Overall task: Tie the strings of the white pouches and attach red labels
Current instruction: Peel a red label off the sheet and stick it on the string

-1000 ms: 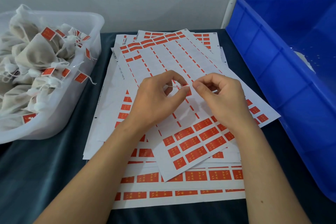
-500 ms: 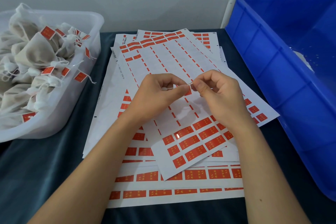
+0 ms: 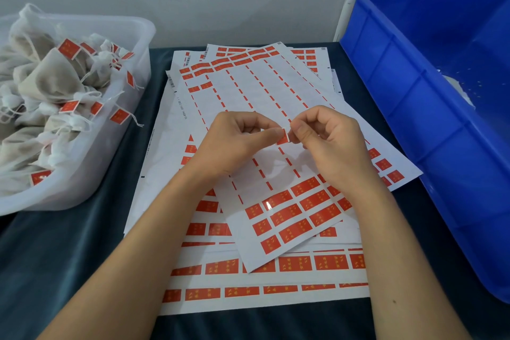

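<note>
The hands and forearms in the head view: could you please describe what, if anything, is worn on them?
Both the left hand and the right hand are bare, with no gloves, rings, watch or bracelets visible. Both forearms are uncovered up to the frame edge; no sleeves show. The fingernails look short and unpainted.

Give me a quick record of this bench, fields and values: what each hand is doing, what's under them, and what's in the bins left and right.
left hand: pinches a red label
right hand: pinches the same label from the other side
string: not clearly visible
under hands: label sheets, overlapping, top one mostly peeled
left bin: clear tub of white pouches, many with red labels
right bin: blue crate, contents mostly out of view
surface: dark cloth
</note>
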